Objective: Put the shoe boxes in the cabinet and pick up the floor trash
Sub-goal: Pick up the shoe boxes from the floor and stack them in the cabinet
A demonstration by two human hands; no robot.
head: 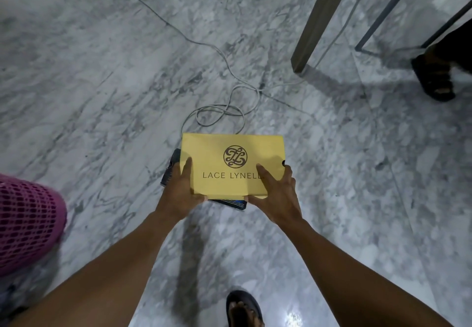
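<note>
At six o'clock of the looped grey cable (217, 112), both the left hand (180, 194) and right hand (277, 194) clasp the yellow cardboard shoe box (229, 163) stacked on a dark box (170, 171), likely light, stiff, best held underneath.

A grey-veined marble floor (102, 71) fills the view, glossy enough to catch a bright glare low in the frame. A thin grey cable (222, 56) runs across it from the upper left and coils into loose loops near the middle. At upper right a brown furniture leg (316, 20) stands on the floor, with a dark metal frame (383, 15) just beside it. A foot in a black sandal (434, 76) rests near that frame. Pink mesh fabric (25, 224) shows at the left edge. Another black sandal (244, 308) sits at the bottom.
</note>
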